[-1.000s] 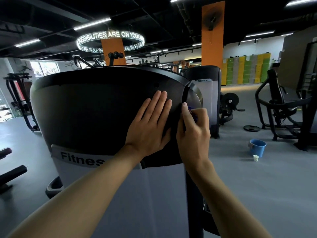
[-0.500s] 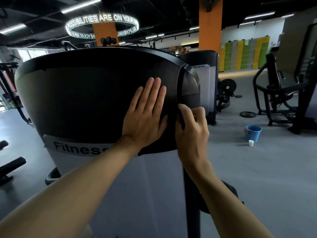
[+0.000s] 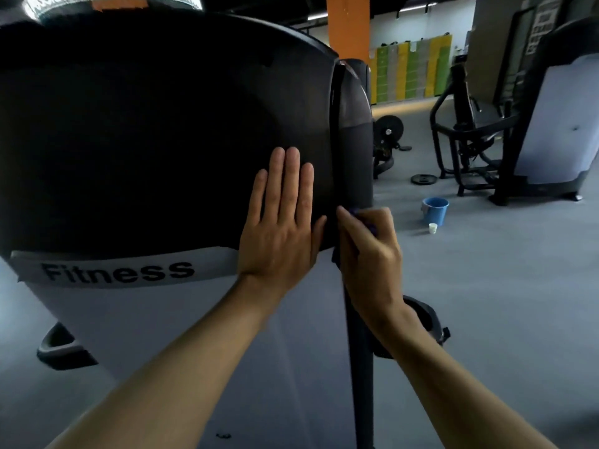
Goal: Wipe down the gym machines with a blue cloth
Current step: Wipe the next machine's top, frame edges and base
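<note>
Head cam: right hand (image 3: pixel 369 251) clenched on blue cloth (image 3: pixel 372 229), wiping machine's black edge strip (image 3: pixel 335 131); left hand (image 3: pixel 280 222) flat, open, just beside. Next, prob: run cloth along strip w/ steady pressure.

the blue cloth (image 3: pixel 372 229) is mostly hidden inside the right hand (image 3: pixel 369 254); the machine (image 3: pixel 146 140) is cut off at the left edge.
</note>
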Motion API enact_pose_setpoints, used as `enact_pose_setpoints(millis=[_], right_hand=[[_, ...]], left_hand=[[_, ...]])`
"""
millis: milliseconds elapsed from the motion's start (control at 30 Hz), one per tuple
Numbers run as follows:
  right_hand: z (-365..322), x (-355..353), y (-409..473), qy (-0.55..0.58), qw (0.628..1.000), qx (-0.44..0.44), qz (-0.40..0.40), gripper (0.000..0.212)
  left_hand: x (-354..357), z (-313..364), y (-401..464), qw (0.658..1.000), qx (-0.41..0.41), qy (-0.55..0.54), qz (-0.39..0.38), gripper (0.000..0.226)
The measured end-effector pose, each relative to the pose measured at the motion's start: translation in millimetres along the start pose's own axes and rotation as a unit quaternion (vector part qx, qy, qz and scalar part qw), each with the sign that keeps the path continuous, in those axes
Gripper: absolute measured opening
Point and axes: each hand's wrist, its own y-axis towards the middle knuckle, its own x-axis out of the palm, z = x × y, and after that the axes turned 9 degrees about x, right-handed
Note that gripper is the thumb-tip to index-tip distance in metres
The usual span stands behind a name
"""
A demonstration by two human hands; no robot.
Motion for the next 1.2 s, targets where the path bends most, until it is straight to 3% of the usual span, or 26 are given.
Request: enact_pose_setpoints(millis=[200,333,467,700,867,1067,1200], right_hand=[[-13.3,11.7,19.3,0.005,0.998,-0.008,0.062,0.031],[26.3,11.0,-50.4,-0.023,1.000,-0.004,-0.006,0.038],[39.2,1.5,-87.6,-0.038,0.997,0.026,-0.066,0.039],[7.0,11.9,-9.0,-0.004,0.997,-0.017,0.081,0.023],[55.0,23.0,-65.0,-0.028,0.997,-0.065,0.043,0.029],[99.4,18.7,-143.3,-0.034,0.997,-0.051,-0.038,0.033],[82.4,20.4,-100.5,0.004,0.998,-0.052,0.021,0.024]], left_hand=[[12.5,27.8,-33.5,1.000,-0.005,0.010,-0.007,0.064],[24.5,44.5,-54.1,0.999,-0.025,-0.020,0.000,0.066],[37.0,60.5,-94.8,1.000,0.009,-0.023,-0.014,0.069],[48.5,67.7,-107.7,0.999,0.012,-0.024,-0.021,0.070],[52.4,74.7,-114.0,1.000,0.000,-0.009,-0.006,0.069],[63.4,97.5,-138.7,1.000,0.006,0.007,0.009,0.071],[69.4,113.8,-156.8,1.000,0.007,0.000,-0.003,0.068]])
